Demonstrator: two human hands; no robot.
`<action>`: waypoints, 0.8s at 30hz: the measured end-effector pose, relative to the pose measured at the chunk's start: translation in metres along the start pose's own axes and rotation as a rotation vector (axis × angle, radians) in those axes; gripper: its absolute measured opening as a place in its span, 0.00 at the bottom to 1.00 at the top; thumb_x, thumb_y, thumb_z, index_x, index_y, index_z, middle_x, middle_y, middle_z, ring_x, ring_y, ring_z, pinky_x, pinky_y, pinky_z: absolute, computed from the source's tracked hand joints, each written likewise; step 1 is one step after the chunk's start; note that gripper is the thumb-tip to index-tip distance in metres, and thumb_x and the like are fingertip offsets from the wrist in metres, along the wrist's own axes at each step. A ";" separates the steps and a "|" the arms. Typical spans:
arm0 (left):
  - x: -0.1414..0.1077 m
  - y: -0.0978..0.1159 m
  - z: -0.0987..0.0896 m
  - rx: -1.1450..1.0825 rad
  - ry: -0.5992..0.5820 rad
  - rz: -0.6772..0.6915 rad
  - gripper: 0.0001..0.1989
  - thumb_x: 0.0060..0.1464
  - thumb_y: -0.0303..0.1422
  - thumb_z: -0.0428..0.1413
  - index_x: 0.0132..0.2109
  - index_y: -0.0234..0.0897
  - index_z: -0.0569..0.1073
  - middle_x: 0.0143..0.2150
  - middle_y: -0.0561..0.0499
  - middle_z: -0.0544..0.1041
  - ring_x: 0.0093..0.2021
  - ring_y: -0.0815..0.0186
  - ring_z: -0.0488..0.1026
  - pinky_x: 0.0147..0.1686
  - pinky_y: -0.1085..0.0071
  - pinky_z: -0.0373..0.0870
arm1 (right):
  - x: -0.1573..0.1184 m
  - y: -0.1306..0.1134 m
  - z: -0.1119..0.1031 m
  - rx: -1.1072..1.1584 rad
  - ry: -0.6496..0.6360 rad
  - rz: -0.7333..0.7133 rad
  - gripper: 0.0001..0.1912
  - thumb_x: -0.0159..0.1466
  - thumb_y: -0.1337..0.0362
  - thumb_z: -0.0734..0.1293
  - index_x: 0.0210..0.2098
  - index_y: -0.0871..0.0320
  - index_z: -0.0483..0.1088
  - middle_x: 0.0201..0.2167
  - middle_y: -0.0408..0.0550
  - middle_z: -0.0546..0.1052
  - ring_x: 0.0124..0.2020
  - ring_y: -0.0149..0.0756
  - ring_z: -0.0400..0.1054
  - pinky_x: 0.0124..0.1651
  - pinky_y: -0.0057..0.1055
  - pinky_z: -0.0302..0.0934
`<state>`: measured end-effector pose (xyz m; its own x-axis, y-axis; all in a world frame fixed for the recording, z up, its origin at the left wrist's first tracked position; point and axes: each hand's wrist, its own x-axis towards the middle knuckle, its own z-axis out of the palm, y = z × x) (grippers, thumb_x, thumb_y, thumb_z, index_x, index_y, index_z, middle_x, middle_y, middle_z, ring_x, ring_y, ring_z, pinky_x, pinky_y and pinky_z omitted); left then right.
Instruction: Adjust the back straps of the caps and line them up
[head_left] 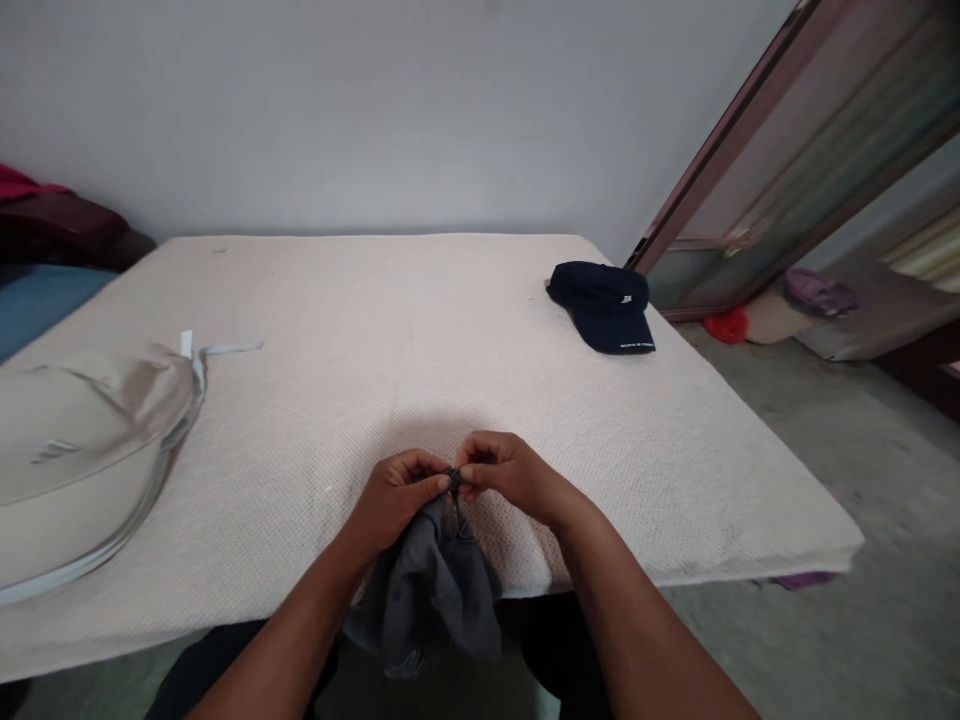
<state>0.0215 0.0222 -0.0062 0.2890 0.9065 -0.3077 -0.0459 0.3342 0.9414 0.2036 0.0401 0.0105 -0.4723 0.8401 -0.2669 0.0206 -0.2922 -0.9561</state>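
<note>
A crumpled dark grey cloth [442, 590] hangs over the near edge of the bed-like surface, with a pale stitched mark low on it. My left hand [405, 490] pinches its upper edge between thumb and fingers. Close against it, my right hand [499, 470] is closed in a pinch on the same dark edge, where a small dark piece shows between the fingertips. A thin cord or loop dangles just below the fingers. What exactly the small piece is, I cannot make out.
A beige cap [82, 430] with a strap lies at the left. Toward the far right rests a navy cap [604, 305]. Both are on the cream textured cover [337, 330]. Behind is a pale wall [375, 110]; a reddish-framed glass door [720, 150] stands right.
</note>
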 end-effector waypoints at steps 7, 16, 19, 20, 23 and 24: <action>0.001 -0.003 0.002 -0.006 0.005 0.017 0.07 0.46 0.32 0.62 0.34 0.35 0.75 0.28 0.54 0.76 0.28 0.71 0.71 0.31 0.74 0.66 | 0.001 0.005 0.001 -0.136 0.046 -0.038 0.04 0.53 0.73 0.63 0.26 0.60 0.66 0.21 0.42 0.71 0.23 0.28 0.65 0.28 0.27 0.59; 0.002 -0.001 0.003 -0.018 0.042 -0.014 0.08 0.44 0.32 0.62 0.33 0.34 0.76 0.28 0.53 0.77 0.28 0.71 0.71 0.31 0.75 0.66 | 0.005 0.010 0.004 -0.355 0.163 -0.092 0.02 0.54 0.70 0.63 0.27 0.59 0.66 0.21 0.43 0.72 0.24 0.29 0.65 0.27 0.26 0.57; 0.002 -0.001 0.002 -0.022 0.055 -0.025 0.08 0.44 0.32 0.63 0.33 0.34 0.76 0.28 0.54 0.76 0.28 0.71 0.71 0.30 0.75 0.66 | 0.004 0.008 0.005 -0.395 0.155 -0.093 0.02 0.54 0.70 0.63 0.27 0.59 0.66 0.22 0.44 0.72 0.25 0.30 0.65 0.27 0.26 0.56; 0.003 -0.001 0.002 -0.024 0.054 -0.026 0.08 0.44 0.32 0.63 0.33 0.34 0.76 0.28 0.54 0.76 0.28 0.71 0.70 0.30 0.75 0.65 | 0.004 0.007 0.004 -0.397 0.151 -0.094 0.01 0.54 0.70 0.63 0.26 0.59 0.67 0.22 0.44 0.72 0.25 0.30 0.65 0.27 0.26 0.56; 0.003 -0.002 0.002 -0.035 0.045 -0.021 0.07 0.44 0.32 0.63 0.33 0.34 0.76 0.28 0.53 0.76 0.27 0.71 0.71 0.30 0.75 0.65 | 0.004 0.007 0.003 -0.374 0.129 -0.099 0.01 0.54 0.70 0.63 0.27 0.59 0.67 0.22 0.43 0.71 0.25 0.29 0.64 0.27 0.26 0.55; 0.003 -0.001 0.002 -0.043 0.041 -0.020 0.07 0.44 0.32 0.63 0.33 0.34 0.76 0.28 0.53 0.77 0.27 0.71 0.71 0.30 0.75 0.65 | 0.004 0.008 0.003 -0.364 0.121 -0.102 0.01 0.55 0.70 0.63 0.27 0.59 0.67 0.22 0.43 0.71 0.25 0.29 0.64 0.27 0.26 0.55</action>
<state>0.0240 0.0238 -0.0081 0.2508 0.9090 -0.3329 -0.0820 0.3626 0.9283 0.1992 0.0399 0.0025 -0.3811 0.9106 -0.1600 0.3000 -0.0419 -0.9530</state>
